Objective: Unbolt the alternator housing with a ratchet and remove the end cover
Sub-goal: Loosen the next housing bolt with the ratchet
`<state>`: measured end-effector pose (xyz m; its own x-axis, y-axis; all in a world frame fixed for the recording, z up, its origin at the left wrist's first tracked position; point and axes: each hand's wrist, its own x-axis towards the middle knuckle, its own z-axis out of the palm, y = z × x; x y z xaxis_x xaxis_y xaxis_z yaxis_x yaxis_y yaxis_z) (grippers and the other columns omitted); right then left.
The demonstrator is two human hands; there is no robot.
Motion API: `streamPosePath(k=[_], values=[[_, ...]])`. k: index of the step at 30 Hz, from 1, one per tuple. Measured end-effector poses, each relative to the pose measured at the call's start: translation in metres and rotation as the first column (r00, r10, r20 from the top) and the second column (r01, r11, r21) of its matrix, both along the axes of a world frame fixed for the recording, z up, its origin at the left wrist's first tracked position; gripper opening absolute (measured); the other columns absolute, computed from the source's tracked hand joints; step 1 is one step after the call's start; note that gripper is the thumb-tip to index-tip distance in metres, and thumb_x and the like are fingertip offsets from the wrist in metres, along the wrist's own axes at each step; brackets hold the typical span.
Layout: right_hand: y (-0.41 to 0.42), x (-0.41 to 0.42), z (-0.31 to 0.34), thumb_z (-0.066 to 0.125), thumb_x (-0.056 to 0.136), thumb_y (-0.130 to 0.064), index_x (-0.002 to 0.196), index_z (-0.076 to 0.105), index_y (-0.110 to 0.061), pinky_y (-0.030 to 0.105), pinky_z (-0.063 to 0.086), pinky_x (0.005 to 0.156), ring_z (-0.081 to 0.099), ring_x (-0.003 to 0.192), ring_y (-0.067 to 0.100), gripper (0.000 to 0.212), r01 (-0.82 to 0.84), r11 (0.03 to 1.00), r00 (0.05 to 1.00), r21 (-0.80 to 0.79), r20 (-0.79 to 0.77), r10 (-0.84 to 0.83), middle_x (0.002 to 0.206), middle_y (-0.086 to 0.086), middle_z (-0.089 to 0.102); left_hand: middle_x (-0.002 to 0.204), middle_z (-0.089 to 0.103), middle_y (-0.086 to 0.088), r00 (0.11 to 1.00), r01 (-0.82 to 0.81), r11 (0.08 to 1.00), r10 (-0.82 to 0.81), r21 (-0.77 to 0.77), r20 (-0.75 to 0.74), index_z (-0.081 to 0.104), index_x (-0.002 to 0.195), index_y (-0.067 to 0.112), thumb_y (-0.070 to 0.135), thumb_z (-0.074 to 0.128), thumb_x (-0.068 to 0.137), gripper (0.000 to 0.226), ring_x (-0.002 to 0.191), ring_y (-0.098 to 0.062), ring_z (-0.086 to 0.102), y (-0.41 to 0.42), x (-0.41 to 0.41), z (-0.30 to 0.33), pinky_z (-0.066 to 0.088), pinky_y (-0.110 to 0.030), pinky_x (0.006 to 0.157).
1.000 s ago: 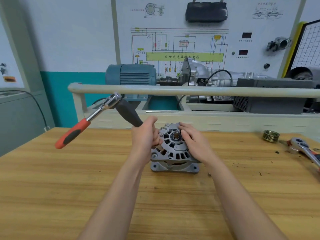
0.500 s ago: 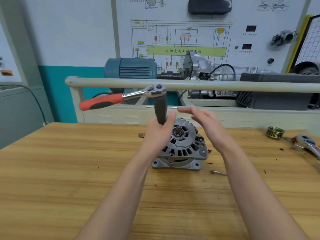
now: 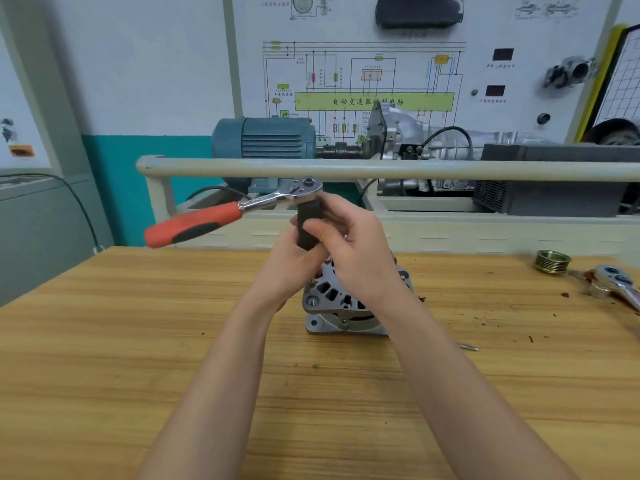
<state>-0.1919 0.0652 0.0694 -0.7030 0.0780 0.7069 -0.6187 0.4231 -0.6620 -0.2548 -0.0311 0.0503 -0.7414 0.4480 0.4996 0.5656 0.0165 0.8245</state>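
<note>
Wooden workbench (image 3: pixel 173 341) carries the grey cast-metal alternator (image 3: pixel 341 303) at its middle; over it my left hand (image 3: pixel 291 268) and right hand (image 3: pixel 353 251) both grip the black socket (image 3: pixel 306 220) under the red-handled chrome ratchet (image 3: pixel 228 216), handle pointing left

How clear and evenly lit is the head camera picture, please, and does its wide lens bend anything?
Head view: soft, even light, faint shadows on the wooden bench; wall diagram slightly soft; pale horizontal rail bows with lens distortion; both hands and the red-handled ratchet reasonably sharp.
</note>
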Motion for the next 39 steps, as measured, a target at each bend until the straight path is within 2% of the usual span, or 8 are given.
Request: streamPosePath(k=[4,9,15,19,24,32,37,39], values=[[-0.003,-0.006,0.002,0.053,0.091,-0.001,0.119,0.063,-0.006,0.044,0.051,0.093,0.063,0.104,0.018,0.03,0.023,1.0,0.997,-0.011,-0.068,-0.024,0.105,0.004,0.068,0.071,0.069,0.01,1.0,-0.014,0.997,0.014,0.073,-0.011,0.065,0.086,0.018,0.009,0.062,0.09,0.01,0.068,-0.001,0.063,-0.011,-0.003,0.005,0.048,-0.017,0.058],[-0.002,-0.014,0.002,0.053,0.09,-0.003,0.121,0.064,-0.012,0.039,0.05,0.096,0.062,0.105,0.011,0.034,0.032,0.999,0.996,-0.011,-0.084,-0.033,0.107,-0.003,0.068,0.094,0.074,0.004,1.0,0.005,0.996,-0.004,0.088,-0.01,0.068,0.1,0.017,0.006,0.071,0.082,0.022,0.094,-0.009,0.069,-0.025,-0.005,0.01,0.055,-0.025,0.084],[0.005,-0.023,0.006,0.053,0.087,-0.007,0.109,0.06,-0.037,0.043,0.05,0.096,0.064,0.106,0.018,0.038,-0.019,0.999,0.995,-0.035,-0.094,0.015,0.101,-0.009,0.068,0.099,0.074,-0.006,0.999,-0.049,0.992,0.05,0.113,-0.003,0.07,0.105,0.007,0.005,0.073,0.08,0.025,0.094,-0.013,0.069,-0.021,-0.005,0.012,0.055,-0.026,0.086],[0.012,-0.031,0.002,0.053,0.091,0.003,0.121,0.062,-0.016,0.036,0.051,0.094,0.065,0.104,0.017,0.036,-0.036,0.999,0.998,-0.04,-0.061,0.034,0.101,-0.005,0.068,0.098,0.073,-0.008,0.996,-0.09,0.993,0.092,0.079,-0.019,0.069,0.103,0.005,0.004,0.073,0.081,0.022,0.094,-0.016,0.069,-0.017,-0.006,0.009,0.054,-0.022,0.085],[0.013,-0.031,0.003,0.053,0.092,0.003,0.113,0.058,-0.033,0.029,0.051,0.093,0.065,0.103,0.011,0.042,-0.048,0.999,0.995,-0.018,-0.084,0.046,0.1,-0.015,0.067,0.093,0.073,-0.002,0.995,-0.091,0.991,0.095,0.096,-0.037,0.069,0.097,0.014,0.004,0.073,0.081,0.019,0.087,-0.008,0.069,-0.015,-0.007,0.009,0.054,-0.02,0.082],[0.009,-0.029,0.009,0.051,0.087,-0.005,0.114,0.062,-0.027,0.031,0.049,0.095,0.063,0.105,0.01,0.036,-0.062,0.998,0.979,0.019,-0.192,0.065,0.103,-0.015,0.067,0.081,0.072,0.019,0.985,-0.16,0.964,0.17,0.21,-0.031,0.066,0.09,0.028,0.004,0.073,0.08,0.027,0.087,-0.001,0.069,-0.011,-0.006,0.01,0.054,-0.023,0.088],[0.008,-0.034,0.003,0.051,0.086,-0.006,0.121,0.059,-0.022,0.037,0.048,0.099,0.062,0.109,0.014,0.039,-0.059,0.998,0.986,-0.003,-0.156,0.058,0.105,-0.013,0.066,0.096,0.073,0.003,0.985,-0.167,0.965,0.172,0.204,-0.007,0.068,0.106,0.008,0.001,0.072,0.082,0.026,0.093,-0.009,0.069,-0.009,-0.01,0.005,0.054,-0.03,0.092],[0.009,-0.035,0.002,0.051,0.086,-0.006,0.12,0.058,-0.022,0.036,0.048,0.099,0.062,0.11,0.014,0.039,-0.063,0.998,0.986,0.001,-0.158,0.063,0.106,-0.012,0.066,0.094,0.073,0.008,0.985,-0.167,0.965,0.173,0.203,-0.011,0.068,0.104,0.013,0.003,0.072,0.082,0.025,0.092,-0.006,0.069,-0.008,-0.011,0.004,0.054,-0.03,0.092]])
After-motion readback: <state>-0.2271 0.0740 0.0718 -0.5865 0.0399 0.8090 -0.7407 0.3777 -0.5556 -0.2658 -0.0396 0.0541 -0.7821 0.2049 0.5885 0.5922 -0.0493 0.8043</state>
